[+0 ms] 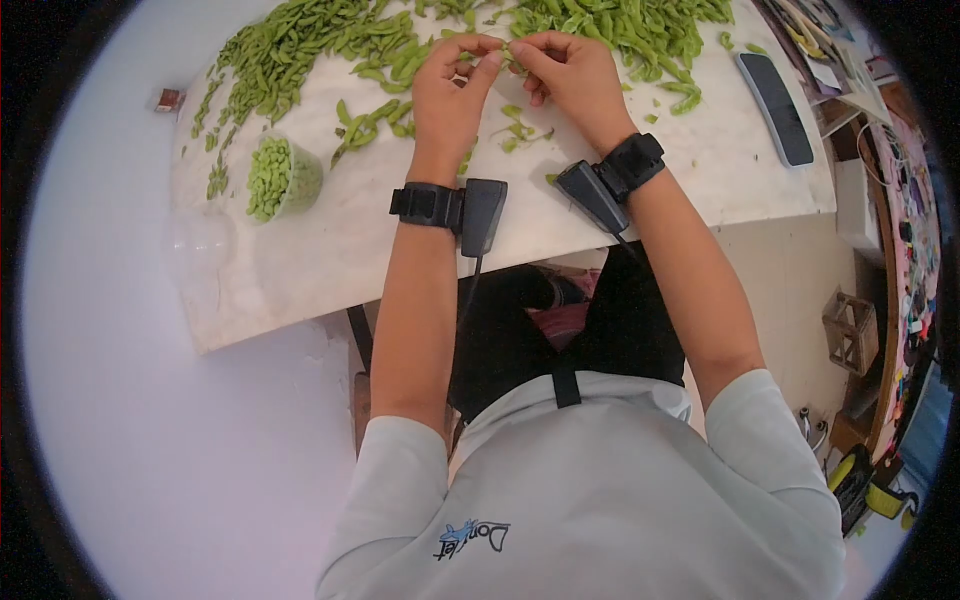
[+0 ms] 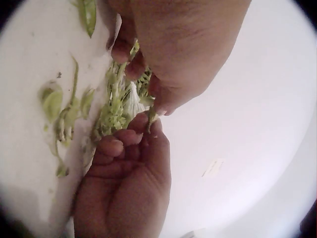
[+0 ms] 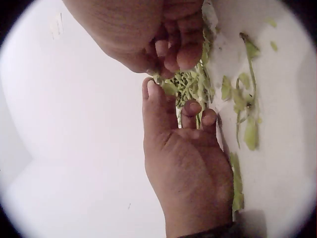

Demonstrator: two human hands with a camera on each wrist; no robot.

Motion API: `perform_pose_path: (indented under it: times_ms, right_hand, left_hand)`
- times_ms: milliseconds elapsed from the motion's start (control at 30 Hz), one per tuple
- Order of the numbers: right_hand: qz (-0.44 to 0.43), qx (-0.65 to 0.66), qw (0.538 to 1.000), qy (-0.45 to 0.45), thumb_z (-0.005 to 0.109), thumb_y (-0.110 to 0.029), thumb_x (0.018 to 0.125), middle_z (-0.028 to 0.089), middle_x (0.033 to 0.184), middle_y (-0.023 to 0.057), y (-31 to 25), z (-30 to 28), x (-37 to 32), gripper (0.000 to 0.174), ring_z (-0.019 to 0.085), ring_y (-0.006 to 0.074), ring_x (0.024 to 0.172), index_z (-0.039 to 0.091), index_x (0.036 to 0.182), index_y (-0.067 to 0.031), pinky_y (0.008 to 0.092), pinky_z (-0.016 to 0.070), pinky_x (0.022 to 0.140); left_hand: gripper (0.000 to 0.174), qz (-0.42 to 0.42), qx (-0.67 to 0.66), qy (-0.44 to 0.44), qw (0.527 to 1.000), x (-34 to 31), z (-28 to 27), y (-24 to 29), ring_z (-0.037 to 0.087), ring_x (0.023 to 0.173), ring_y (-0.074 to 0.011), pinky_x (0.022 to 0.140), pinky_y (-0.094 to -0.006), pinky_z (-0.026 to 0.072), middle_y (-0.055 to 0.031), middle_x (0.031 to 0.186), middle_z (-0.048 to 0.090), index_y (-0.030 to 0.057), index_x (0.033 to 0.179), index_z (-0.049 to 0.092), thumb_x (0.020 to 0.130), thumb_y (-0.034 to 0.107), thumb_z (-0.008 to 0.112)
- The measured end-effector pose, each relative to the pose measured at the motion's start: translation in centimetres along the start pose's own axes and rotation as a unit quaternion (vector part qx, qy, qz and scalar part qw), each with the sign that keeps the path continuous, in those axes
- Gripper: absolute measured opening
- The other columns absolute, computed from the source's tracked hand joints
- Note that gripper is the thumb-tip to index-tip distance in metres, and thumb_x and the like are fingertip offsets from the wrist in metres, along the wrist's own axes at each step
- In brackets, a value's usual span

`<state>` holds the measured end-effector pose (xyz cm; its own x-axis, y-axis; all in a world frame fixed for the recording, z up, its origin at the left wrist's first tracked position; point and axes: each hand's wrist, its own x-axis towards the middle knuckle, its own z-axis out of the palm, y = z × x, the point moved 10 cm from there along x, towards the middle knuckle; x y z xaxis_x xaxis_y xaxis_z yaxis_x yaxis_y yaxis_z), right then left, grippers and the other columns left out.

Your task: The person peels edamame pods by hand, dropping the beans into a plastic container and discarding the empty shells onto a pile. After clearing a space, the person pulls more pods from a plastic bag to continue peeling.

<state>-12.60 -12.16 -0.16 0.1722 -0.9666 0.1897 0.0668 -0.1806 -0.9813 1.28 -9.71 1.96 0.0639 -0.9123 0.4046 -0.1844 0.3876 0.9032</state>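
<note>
- Two hands meet over the white table: the left hand and the right hand, tips close together.
- One small green pod is right between the tips. The left thumb and finger pinch it. The right thumb and finger seem to pinch it too.
- The other left fingers bend in and hold nothing that I can see.
- Nearer the body, torn green bits lie on the table.
- Past the hands are a big heap of pods and a leafy-looking pile. Off to the left is a cup full of green beans. Far right is a phone.
- If the thumbs squeeze too hard, I think a bean could pop out and roll away. The pod could slip, since only tips hold it.
- The left wrist view shows the pod in the pinch; from the head it is tiny. Only the head view shows the cup and phone.
</note>
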Motion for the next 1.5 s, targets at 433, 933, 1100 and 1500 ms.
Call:
perform_pose_path:
  times_ms: [433, 933, 1100, 1500]
  right_hand:
    - [-0.032, 0.03, 0.999, -0.015, 0.06, -0.013, 0.087, 0.059, 0.069, 0.0012, -0.5, 0.2, 0.0, 0.017, 0.055, 0.0063, 0.054, 0.064, 0.1, -0.0014, 0.0224, 0.0475, 0.046]
    - [-0.022, 0.019, 1.0, -0.008, 0.06, -0.013, 0.087, 0.06, 0.069, 0.0018, -0.2, 0.1, 0.2, 0.016, 0.054, 0.0064, 0.052, 0.063, 0.097, -0.0001, 0.0211, 0.0452, 0.044]
    - [-0.012, 0.009, 1.0, 0.003, 0.059, -0.014, 0.087, 0.06, 0.068, 0.0018, 0.0, 0.0, 0.3, 0.017, 0.054, 0.0062, 0.052, 0.063, 0.096, 0.0001, 0.0209, 0.044, 0.044]
    - [-0.01, 0.014, 1.0, -0.001, 0.06, -0.015, 0.086, 0.062, 0.07, 0.0018, 0.0, 0.1, 0.1, 0.019, 0.055, 0.0061, 0.055, 0.064, 0.098, -0.0016, 0.021, 0.0446, 0.046]
  left_hand:
    - [0.023, -0.058, 0.074, -0.045, 0.995, -0.2, 0.4, -1.1, 0.05, 0.065, -0.0051, 0.06, -0.0184, 0.0425, -0.0008, 0.084, 0.064, 0.0014, 0.1, 0.065, 0.082, 0.015, 0.07]
    - [0.02, -0.024, -0.056, 0.082, 0.995, 0.0, -1.9, -0.2, 0.049, 0.061, -0.0075, 0.055, -0.0213, 0.042, -0.0056, 0.081, 0.062, 0.0003, 0.1, 0.056, 0.094, 0.019, 0.055]
    - [0.018, 0.044, -0.085, 0.142, 0.985, 0.0, -4.6, 2.7, 0.051, 0.062, -0.0079, 0.056, -0.0219, 0.0435, -0.0079, 0.082, 0.062, -0.0009, 0.1, 0.056, 0.09, 0.013, 0.06]
    - [0.026, 0.021, 0.41, 0.133, 0.902, -4.4, -19.0, 10.1, 0.058, 0.081, -0.0089, 0.07, -0.0238, 0.0458, -0.0069, 0.097, 0.066, -0.0029, 0.101, 0.065, 0.089, 0.02, 0.062]
